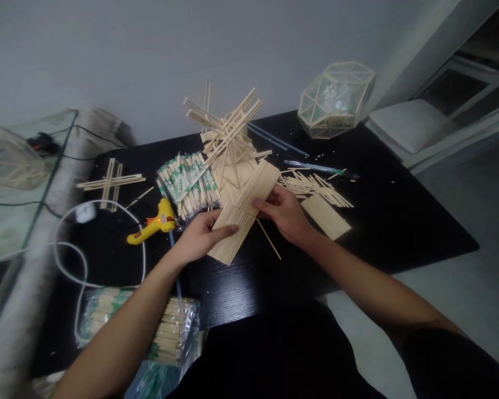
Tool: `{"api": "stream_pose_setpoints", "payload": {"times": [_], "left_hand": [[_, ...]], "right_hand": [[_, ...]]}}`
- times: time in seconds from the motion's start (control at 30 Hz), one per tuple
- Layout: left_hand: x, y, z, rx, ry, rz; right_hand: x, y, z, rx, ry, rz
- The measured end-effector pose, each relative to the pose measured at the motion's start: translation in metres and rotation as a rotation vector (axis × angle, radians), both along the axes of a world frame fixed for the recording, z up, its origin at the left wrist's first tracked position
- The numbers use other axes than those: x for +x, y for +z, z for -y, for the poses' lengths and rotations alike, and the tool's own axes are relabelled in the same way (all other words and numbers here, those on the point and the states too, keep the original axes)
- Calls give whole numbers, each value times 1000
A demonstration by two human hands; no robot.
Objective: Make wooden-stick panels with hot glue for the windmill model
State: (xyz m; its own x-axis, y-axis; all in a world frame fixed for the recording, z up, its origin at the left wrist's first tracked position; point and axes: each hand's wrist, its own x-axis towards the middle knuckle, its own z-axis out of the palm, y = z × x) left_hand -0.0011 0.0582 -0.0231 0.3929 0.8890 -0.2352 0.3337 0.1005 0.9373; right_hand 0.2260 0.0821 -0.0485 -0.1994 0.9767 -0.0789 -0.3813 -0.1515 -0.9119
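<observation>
Both hands grip a flat panel of chopsticks [246, 213] laid side by side, held tilted above the table. My left hand [202, 235] pinches its lower left part, thumb on top. On the upper right edge, my right hand [283, 213] has its thumb on the face and its fingers behind. A seam crosses the panel's middle. Just behind it stands a windmill-like model [233, 144] of wooden sticks with crossed blades, its lower part partly hidden by the panel. A yellow glue gun [160, 221] lies left of my left hand.
Packs of wrapped chopsticks [187, 180] lie left of the model and, in plastic [178, 332], at the front left. Loose sticks [316, 188] and a wooden board [326, 216] lie right. A stick cross [111, 182], white cable [143, 260] and polyhedral frame [336, 100] are around.
</observation>
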Motion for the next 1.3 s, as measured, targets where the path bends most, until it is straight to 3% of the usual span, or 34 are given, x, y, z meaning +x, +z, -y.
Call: {"api": "stream_pose_setpoints", "payload": {"times": [1.3], "left_hand": [[2, 4, 1, 9, 12, -33]], "right_hand": [[0, -2, -1, -3, 28, 44]]}}
